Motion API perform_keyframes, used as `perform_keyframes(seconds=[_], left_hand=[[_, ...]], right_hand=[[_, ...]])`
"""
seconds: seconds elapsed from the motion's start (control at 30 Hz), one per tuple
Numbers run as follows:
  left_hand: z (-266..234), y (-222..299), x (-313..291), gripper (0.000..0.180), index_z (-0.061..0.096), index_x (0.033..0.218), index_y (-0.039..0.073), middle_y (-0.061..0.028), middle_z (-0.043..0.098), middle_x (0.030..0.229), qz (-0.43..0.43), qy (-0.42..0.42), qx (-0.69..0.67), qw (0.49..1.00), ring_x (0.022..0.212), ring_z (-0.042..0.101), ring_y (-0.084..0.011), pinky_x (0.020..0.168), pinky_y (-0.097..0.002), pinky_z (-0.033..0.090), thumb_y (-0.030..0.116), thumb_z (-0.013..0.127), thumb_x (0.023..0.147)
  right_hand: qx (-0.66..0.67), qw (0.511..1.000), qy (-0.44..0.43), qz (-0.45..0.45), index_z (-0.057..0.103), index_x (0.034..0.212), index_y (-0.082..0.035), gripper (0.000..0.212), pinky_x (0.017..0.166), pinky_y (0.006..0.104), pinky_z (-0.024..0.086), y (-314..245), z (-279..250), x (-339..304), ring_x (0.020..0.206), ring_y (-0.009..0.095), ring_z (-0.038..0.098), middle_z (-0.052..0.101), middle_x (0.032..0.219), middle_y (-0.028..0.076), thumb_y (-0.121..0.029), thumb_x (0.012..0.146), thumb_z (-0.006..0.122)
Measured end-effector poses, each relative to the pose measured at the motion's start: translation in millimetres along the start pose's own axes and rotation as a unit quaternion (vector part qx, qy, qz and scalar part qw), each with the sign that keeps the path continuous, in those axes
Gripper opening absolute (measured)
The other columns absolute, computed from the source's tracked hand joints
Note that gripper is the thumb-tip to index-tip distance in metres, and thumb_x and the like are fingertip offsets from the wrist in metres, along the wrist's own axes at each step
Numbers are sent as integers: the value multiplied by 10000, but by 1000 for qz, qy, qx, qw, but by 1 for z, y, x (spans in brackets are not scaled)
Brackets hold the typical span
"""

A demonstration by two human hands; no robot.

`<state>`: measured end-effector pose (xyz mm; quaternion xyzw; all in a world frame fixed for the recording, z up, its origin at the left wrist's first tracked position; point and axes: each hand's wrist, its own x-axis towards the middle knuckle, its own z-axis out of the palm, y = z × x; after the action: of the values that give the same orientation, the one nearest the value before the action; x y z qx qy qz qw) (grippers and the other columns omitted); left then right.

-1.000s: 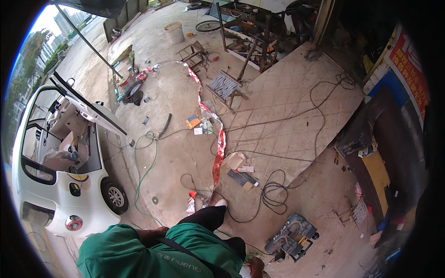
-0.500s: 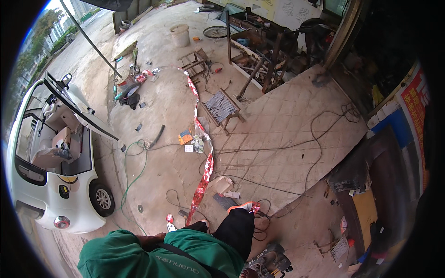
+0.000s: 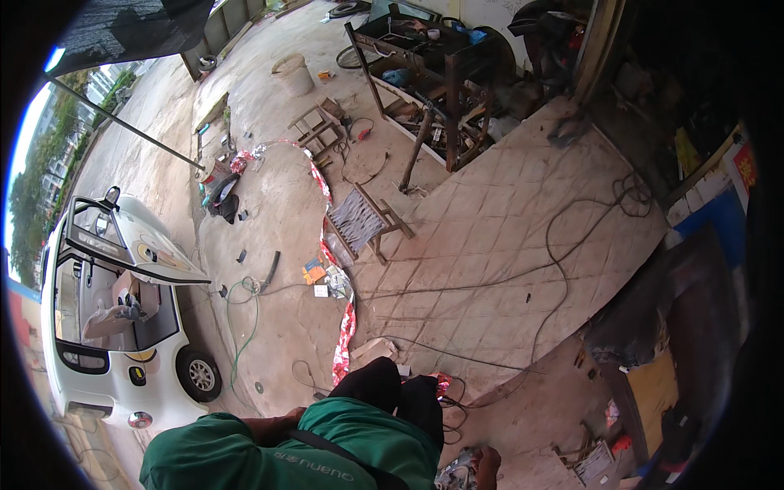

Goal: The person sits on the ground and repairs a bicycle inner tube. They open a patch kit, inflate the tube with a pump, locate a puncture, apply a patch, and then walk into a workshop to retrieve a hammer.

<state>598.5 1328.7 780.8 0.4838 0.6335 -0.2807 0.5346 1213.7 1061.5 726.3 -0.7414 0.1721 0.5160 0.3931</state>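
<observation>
I am bent forward in a green shirt and black trousers. My left hand (image 3: 296, 416) is at the front of my body, its fingers too hidden to read. Low on the right, my right hand (image 3: 488, 464) is right beside a greyish, metallic-looking object (image 3: 459, 469) whose kind I cannot make out. Whether the fingers grip it does not show. Ahead of my knees, a red-and-silver strip (image 3: 346, 331) runs away across the floor. Near it are a piece of cardboard (image 3: 376, 351) and small packets (image 3: 317, 272).
A white vehicle (image 3: 175, 347) with an open door is on the left. Ahead are a woven stool (image 3: 357, 219), a wooden frame (image 3: 317, 131) and a bucket (image 3: 292, 75). A metal rack (image 3: 452, 106) full of scrap is beyond. Dark cables (image 3: 549, 245) and a green hose (image 3: 237, 351) cross the floor.
My view has shifted, and my knees now come higher in the picture, covering the shoes. My right hand has come out further beside the object at the lower right.
</observation>
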Motion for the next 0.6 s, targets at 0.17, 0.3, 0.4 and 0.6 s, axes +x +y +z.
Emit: perform_keyframes(seconds=[0.17,0.3,0.4,0.6], left_hand=[[-50,78,27,446,763,1217,67,-216,747,1205,3,-7,-6,1000,1103,722,-334,948,-454,559,391,671,925],[-105,149,72,449,763,1219,66,-216,747,1205,15,-18,4,1000,1103,722,-333,949,-452,558,395,675,925],[-153,211,100,451,762,1220,66,-216,747,1206,25,-16,5,1000,1104,722,-332,949,-450,558,397,678,925],[-268,356,83,458,767,1215,76,-188,754,1217,17,22,-10,1000,1131,715,-307,956,-450,558,419,696,919]], right_hand=[[41,998,40,26,581,955,-106,103,490,290,414,-171,56,-15,556,153,522,563,751,31,-186,999,629],[12,996,62,68,584,974,-91,94,470,309,416,-224,104,-10,543,165,539,584,763,50,-172,999,624],[105,994,-31,31,717,985,-72,156,494,343,511,-233,122,-10,583,199,628,696,776,71,-226,1003,697],[10,997,-47,60,697,1061,-65,138,527,315,519,-295,161,26,636,185,638,690,824,65,-180,987,714]])
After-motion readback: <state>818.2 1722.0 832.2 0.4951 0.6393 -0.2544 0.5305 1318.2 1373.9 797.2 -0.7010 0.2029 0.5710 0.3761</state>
